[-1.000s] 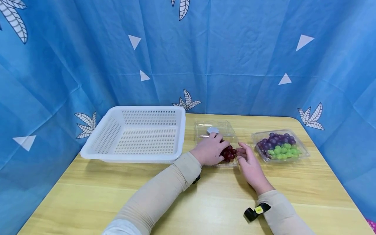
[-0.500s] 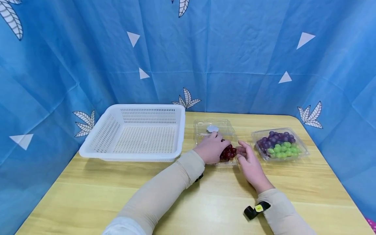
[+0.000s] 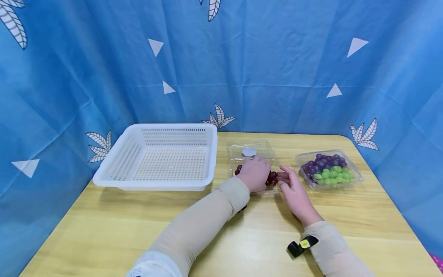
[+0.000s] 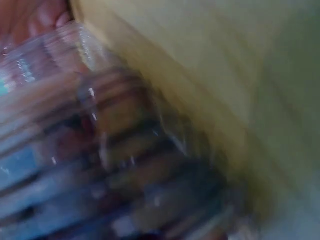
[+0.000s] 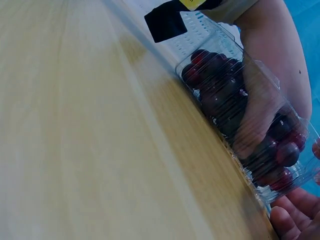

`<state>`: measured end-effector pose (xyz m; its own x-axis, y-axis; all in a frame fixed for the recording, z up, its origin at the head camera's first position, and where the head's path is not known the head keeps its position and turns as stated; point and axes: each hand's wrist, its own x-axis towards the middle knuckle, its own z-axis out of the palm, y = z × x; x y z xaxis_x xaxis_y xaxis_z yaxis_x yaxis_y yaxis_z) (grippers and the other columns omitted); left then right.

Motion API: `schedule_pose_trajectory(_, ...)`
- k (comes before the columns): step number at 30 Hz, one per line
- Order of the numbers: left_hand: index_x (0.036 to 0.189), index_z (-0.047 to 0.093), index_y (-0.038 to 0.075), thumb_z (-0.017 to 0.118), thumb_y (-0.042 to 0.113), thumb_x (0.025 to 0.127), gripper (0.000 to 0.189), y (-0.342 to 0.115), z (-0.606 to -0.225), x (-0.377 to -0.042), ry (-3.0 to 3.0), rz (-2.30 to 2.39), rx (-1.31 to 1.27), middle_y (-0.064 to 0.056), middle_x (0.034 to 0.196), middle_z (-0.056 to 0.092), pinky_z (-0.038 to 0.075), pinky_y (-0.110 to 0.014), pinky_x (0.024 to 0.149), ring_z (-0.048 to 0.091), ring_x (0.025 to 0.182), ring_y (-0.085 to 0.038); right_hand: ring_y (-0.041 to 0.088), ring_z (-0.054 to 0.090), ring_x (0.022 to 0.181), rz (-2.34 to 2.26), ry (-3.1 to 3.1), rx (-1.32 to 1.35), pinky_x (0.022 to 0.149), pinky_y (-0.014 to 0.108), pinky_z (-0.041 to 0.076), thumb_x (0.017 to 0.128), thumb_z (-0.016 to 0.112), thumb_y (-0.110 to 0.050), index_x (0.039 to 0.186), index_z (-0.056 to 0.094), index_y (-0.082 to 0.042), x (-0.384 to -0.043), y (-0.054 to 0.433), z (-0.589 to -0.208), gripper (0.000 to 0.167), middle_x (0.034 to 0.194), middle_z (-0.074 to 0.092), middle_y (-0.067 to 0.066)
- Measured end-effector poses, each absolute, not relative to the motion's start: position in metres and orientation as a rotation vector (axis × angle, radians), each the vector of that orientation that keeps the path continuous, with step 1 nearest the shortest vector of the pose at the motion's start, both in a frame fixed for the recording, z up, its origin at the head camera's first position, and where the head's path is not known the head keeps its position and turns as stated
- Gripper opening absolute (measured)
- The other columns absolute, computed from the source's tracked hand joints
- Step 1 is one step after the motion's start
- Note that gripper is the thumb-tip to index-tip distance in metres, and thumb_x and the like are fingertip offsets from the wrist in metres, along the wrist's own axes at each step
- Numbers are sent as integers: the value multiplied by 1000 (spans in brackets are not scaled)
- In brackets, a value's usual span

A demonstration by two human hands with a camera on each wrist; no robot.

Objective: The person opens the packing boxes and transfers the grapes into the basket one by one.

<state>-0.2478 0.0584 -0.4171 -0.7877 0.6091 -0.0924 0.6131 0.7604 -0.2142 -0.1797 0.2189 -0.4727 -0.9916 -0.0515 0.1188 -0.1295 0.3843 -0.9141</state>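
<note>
A clear plastic clamshell box (image 3: pixel 268 192) stands on the table with its lid (image 3: pixel 235 148) folded back. Dark red grapes (image 3: pixel 272 178) lie in it, some showing on either side of my left hand (image 3: pixel 255 173). That hand reaches down inside, its fingers bent among the grapes and gripping them; the fingertips are mostly hidden. Through the box wall in the right wrist view, the left thumb (image 5: pixel 252 137) shows against the grapes. At the box's right end, my right hand (image 3: pixel 294 194) holds the edge between thumb and fingers. The left wrist view is blurred, with ribbed clear plastic (image 4: pixel 125 125) filling much of it.
A white perforated basket (image 3: pixel 155 184) stands left of the box, with nothing in it. To the right is another clear box (image 3: pixel 358 181) holding purple grapes (image 3: pixel 323 163) and green grapes (image 3: pixel 333 176). A blue curtain (image 3: pixel 277 77) hangs behind the wooden table (image 3: pixel 242 246).
My left hand has shifted right and deeper over the grapes, uncovering some red grapes at its left. My right hand stays at the box's right end.
</note>
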Motion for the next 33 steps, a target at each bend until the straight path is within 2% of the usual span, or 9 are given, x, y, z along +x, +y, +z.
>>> schedule_pose_trajectory(11, 137, 57, 22, 77, 47, 82, 64, 52, -431, -252, 2988, -107, 1023, 6, 132, 62, 39, -49, 106, 53, 126, -18, 38, 46, 132, 1730, -2554, 139, 110, 53, 37, 104, 44, -7, 158, 26, -7, -179, 220, -471, 57, 146, 45, 24)
schedule_pose_trajectory(14, 130, 59, 22, 79, 45, 80, 59, 49, -433, -253, 3007, -25, 1033, 6, 125, 66, 40, -51, 106, 56, 122, -18, 39, 45, 132, 1746, -2547, 137, 110, 53, 37, 104, 44, -7, 159, 24, -7, -180, 220, -471, 58, 146, 44, 24)
schedule_pose_trajectory(19, 112, 61, 22, 82, 44, 77, 47, 42, -436, -254, 3009, 136, 1051, 11, 101, 67, 47, -41, 93, 61, 98, -12, 37, 45, 132, 1770, -2543, 130, 109, 51, 38, 105, 44, -7, 159, 24, -6, -180, 219, -471, 58, 146, 44, 24)
schedule_pose_trajectory(21, 106, 59, 23, 82, 42, 77, 42, 42, -437, -254, 2996, 214, 1055, 14, 92, 62, 47, -36, 89, 58, 88, -9, 36, 46, 132, 1776, -2542, 121, 106, 42, 41, 105, 44, -8, 159, 25, -7, -179, 220, -471, 57, 146, 45, 23)
schedule_pose_trajectory(23, 104, 59, 24, 82, 39, 76, 39, 41, -437, -254, 2987, 289, 1054, 15, 90, 60, 46, -35, 89, 56, 86, -8, 35, 46, 133, 1786, -2537, 117, 103, 33, 43, 105, 45, -9, 159, 26, -8, -178, 220, -471, 57, 145, 46, 22)
schedule_pose_trajectory(26, 102, 59, 24, 82, 36, 77, 36, 38, -437, -253, 2982, 372, 1064, 15, 89, 58, 46, -34, 89, 54, 84, -8, 34, 47, 132, 1785, -2528, 128, 100, 28, 45, 105, 45, -9, 158, 27, -8, -178, 221, -472, 56, 144, 47, 21)
schedule_pose_trajectory(30, 103, 60, 23, 82, 36, 77, 37, 33, -437, -252, 2997, 420, 1087, 14, 92, 59, 47, -33, 84, 55, 86, -10, 35, 50, 128, 1750, -2525, 165, 104, 44, 45, 105, 47, -9, 157, 29, -7, -179, 219, -471, 56, 142, 49, 21)
schedule_pose_trajectory(33, 103, 60, 24, 83, 38, 77, 38, 30, -438, -250, 3014, 416, 1081, 13, 95, 60, 48, -34, 84, 56, 90, -11, 36, 53, 125, 1713, -2537, 204, 105, 49, 44, 103, 50, -9, 157, 30, -7, -180, 219, -471, 57, 139, 52, 21)
